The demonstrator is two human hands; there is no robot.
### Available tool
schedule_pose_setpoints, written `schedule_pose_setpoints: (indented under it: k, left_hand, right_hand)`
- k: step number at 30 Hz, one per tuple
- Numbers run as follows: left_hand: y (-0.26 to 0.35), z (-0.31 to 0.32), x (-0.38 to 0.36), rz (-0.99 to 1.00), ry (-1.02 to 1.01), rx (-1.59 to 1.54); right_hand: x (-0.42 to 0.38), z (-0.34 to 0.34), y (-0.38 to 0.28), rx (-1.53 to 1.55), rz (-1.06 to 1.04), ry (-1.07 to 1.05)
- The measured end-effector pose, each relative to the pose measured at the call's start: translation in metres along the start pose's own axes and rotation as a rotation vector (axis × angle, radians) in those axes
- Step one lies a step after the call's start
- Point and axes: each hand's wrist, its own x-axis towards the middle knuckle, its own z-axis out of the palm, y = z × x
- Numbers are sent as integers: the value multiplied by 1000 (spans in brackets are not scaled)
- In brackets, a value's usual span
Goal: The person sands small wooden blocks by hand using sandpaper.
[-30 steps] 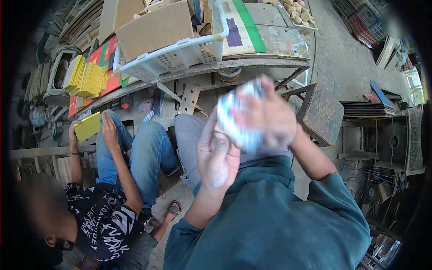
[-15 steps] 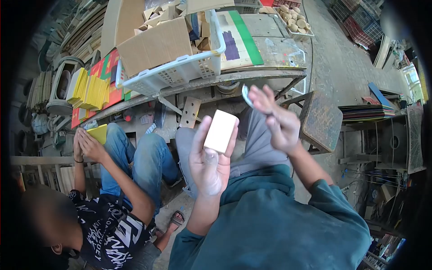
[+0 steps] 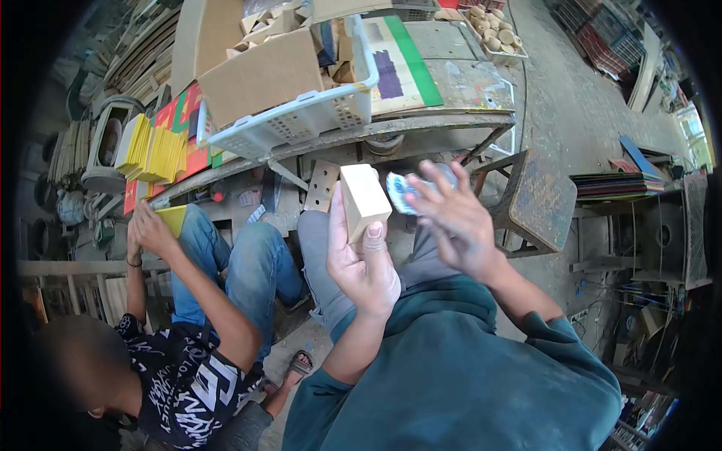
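Note:
My left hand [image 3: 367,276] grips a pale wooden block [image 3: 364,195] upright above my lap, thumb on its near end and fingers along its left side. My right hand [image 3: 465,229] is just to the right of the block, its fingers slightly blurred. Between its fingertips and thumb is a small curled piece of sandpaper [image 3: 398,194] with blue print on its white back. The sandpaper's edge comes close to the block's right side in this view.
Ahead stands a worn workbench [image 3: 451,116] with a white plastic basket [image 3: 289,124] of wooden offcuts. Yellow boards [image 3: 154,154] are stacked at its left. A person [image 3: 203,331] sits at my left holding a yellow board [image 3: 173,218]. A wooden stool [image 3: 538,199] stands to the right.
My left hand has turned the block, so its near end and side show more. My right hand has moved left and down with the sandpaper, closer to the block.

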Motion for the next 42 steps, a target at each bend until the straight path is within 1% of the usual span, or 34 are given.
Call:
schedule_pose_setpoints:
  k: [1, 2, 4, 5, 6, 7, 8, 9, 10, 11, 13, 16, 17, 19, 20, 21, 22, 23, 24, 25, 26, 27, 28, 29, 32, 34, 36, 37, 39, 40, 41, 42]
  left_hand:
    - [2, -1, 1, 43, 26, 10]
    - [3, -1, 2, 67, 37, 117]
    - [-2, 0, -2, 54, 8, 138]
    - [-5, 3, -4, 41, -36, 156]
    - [1, 3, -6, 125, -92, 366]
    - [-2, 6, -7, 116, -106, 364]
    - [-5, 7, -7, 60, -23, 229]
    - [-6, 7, -4, 15, 65, 93]
    - [-3, 6, -1, 47, 56, 39]
    - [0, 2, 0, 85, 51, 99]
    - [3, 2, 0, 83, 54, 176]
    - [-8, 12, 5, 119, 32, 91]
    - [-10, 17, 3, 108, 8, 69]
    - [-13, 28, -4, 119, -142, 121]
    - [-13, 29, -12, -32, -203, 53]
    - [-8, 33, -14, -98, -202, -6]
    - [-5, 33, -15, -183, -230, -203]
    - [-4, 32, -14, -173, -250, -151]
    - [-4, 25, -14, -152, -258, 7]
    - [-3, 21, -12, -165, -307, 49]
    - [-1, 21, -10, -203, -320, 27]
    - [3, 18, -8, -189, -336, 16]
    - [7, 16, -6, -285, -311, -16]
    - [9, 13, -6, -386, -282, -43]
    - [18, 9, 1, -407, -322, -86]
    - [21, 10, 1, -414, -354, -110]
    - [24, 15, 4, -358, -286, -146]
    - [19, 11, 6, -358, -289, -145]
    - [6, 3, 14, -525, -113, -228]
    - [2, 10, 16, -583, 40, -453]
    - [-5, 10, 21, -620, 98, -508]
    - [-12, 8, 29, -641, 124, -524]
  right_hand:
    - [-2, 0, 5, -59, 58, 9]
    - [-6, 1, 3, -53, 56, 4]
    - [-3, -5, -15, -11, -65, 161]
    - [5, -4, -27, 34, -115, 161]
    - [10, 6, -32, 52, -117, 132]
    - [14, 12, -35, 74, -120, 101]
    - [9, 21, -26, 159, -90, 159]
    - [2, 25, -19, 159, -95, 165]
    - [-5, 23, -8, 103, 38, 99]
    - [-14, 21, 4, 50, 170, 28]
    - [-26, 19, 7, 115, 214, 62]
    - [-29, 7, -1, 409, 188, 233]
    - [-27, 7, -4, 380, 193, 252]
    - [-18, 2, -6, 492, -14, 308]
    - [-17, 2, -6, 469, -20, 327]
    - [-17, 3, -6, 436, -34, 342]
    - [-15, -3, -6, 400, -11, 302]
    - [-12, -8, -5, 373, 11, 261]
    - [-10, -8, -3, 419, 9, 257]
    - [-9, -8, -1, 485, 13, 247]
    - [-9, -11, 2, 458, -5, 258]
    - [-8, -9, 0, 449, -24, 212]
    - [-6, -9, 1, 450, -38, 164]
    - [-4, -8, 2, 449, -44, 171]
    - [5, -12, 1, 447, -83, 144]
    - [14, -14, 1, 404, -157, 54]
    - [25, -13, -3, 378, -173, 30]
    - [29, -10, -4, 352, -190, 4]
    - [34, 3, -3, 343, -183, 13]
    - [36, 9, -5, 295, -202, -13]
    - [36, 16, -7, 247, -218, -43]
    - [33, 32, -9, 284, -124, 7]
